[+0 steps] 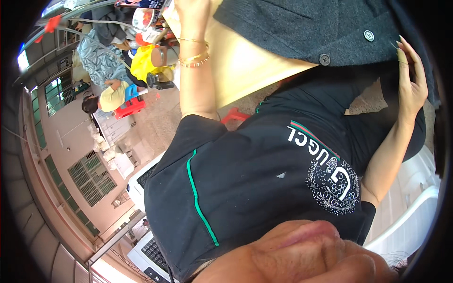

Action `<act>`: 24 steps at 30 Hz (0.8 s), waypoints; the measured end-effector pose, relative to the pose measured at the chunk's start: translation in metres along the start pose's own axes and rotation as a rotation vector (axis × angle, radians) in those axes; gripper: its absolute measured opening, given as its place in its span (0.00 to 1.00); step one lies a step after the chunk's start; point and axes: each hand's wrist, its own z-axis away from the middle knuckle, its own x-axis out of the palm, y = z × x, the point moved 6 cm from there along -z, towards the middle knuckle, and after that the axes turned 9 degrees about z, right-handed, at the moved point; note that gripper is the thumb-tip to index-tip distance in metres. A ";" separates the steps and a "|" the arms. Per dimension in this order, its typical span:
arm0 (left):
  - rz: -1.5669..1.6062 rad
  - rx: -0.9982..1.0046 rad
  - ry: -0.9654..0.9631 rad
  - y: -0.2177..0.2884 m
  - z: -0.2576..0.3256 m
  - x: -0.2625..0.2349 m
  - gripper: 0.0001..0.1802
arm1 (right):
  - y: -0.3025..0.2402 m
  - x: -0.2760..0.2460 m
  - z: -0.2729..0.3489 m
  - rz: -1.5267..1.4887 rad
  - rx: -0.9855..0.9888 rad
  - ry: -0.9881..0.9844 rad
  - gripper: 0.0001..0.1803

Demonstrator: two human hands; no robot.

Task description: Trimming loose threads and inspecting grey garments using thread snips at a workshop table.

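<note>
1. Head view, left hand: it reaches up to the picture's top edge, which cuts off the fingers. I cannot tell whether it is spread, closed or pinching anything. Bracelets ring the wrist just below it.
2. Right hand: it is raised at the far right, with the fingers loosely bent and a little apart, showing long nails. The thumb is hard to make out. The hand lies against dark cloth, but I cannot tell whether it pinches that cloth or only touches it.
3. Cardigan: this dark grey knit lies between the two hands, reaching from just beside the left hand across to the right hand's fingers. Two buttons show near its lower hem. Its upper part runs out of frame, and its right edge blends into the dark rim.
4. Table: the yellow top lies under the cardigan, just right of the left forearm. Only a wedge of it shows.
5. T-shirt: the person's own black shirt fills the middle below both hands and hides whatever lies beneath the arms.
6. Far left of the left hand, another person sits bent over, small and blurred.
7. Keyboards show at the lower left, partly hidden by the shirt. A white chair sits below the right forearm, bent by the rim.
</note>
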 end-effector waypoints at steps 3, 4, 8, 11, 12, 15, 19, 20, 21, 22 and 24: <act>-0.526 0.186 0.161 -0.033 -0.020 -0.044 0.11 | 0.002 0.001 0.002 0.001 0.009 -0.021 0.16; -0.444 0.169 0.184 -0.044 -0.024 -0.053 0.11 | 0.001 0.002 0.001 0.001 0.003 -0.022 0.16; -0.661 0.097 0.096 -0.111 -0.031 -0.075 0.12 | -0.005 0.002 -0.002 0.020 0.007 -0.038 0.16; -0.783 0.050 0.015 -0.125 -0.027 -0.068 0.12 | -0.003 0.001 -0.001 0.025 0.006 -0.008 0.16; -0.795 0.013 0.018 -0.115 -0.025 -0.060 0.12 | -0.001 0.000 0.000 0.031 0.012 -0.007 0.16; -0.781 0.026 0.026 -0.116 -0.020 -0.048 0.12 | 0.003 -0.002 0.002 0.031 0.019 -0.001 0.16; -0.770 0.086 -0.005 -0.127 -0.025 -0.063 0.12 | -0.009 0.002 0.000 -0.182 0.053 0.070 0.15; -0.938 0.164 -0.105 -0.139 -0.030 -0.044 0.13 | 0.000 0.002 0.004 -0.054 0.114 0.038 0.16; -1.022 0.199 -0.160 -0.171 -0.040 -0.085 0.16 | -0.008 0.009 -0.003 -0.069 0.108 0.022 0.16; -0.844 0.224 -0.141 -0.172 -0.043 -0.079 0.16 | -0.014 0.008 -0.006 -0.108 0.038 0.077 0.14; -0.858 0.308 -0.190 -0.176 -0.045 -0.083 0.17 | -0.028 0.006 -0.004 -0.136 0.062 0.132 0.11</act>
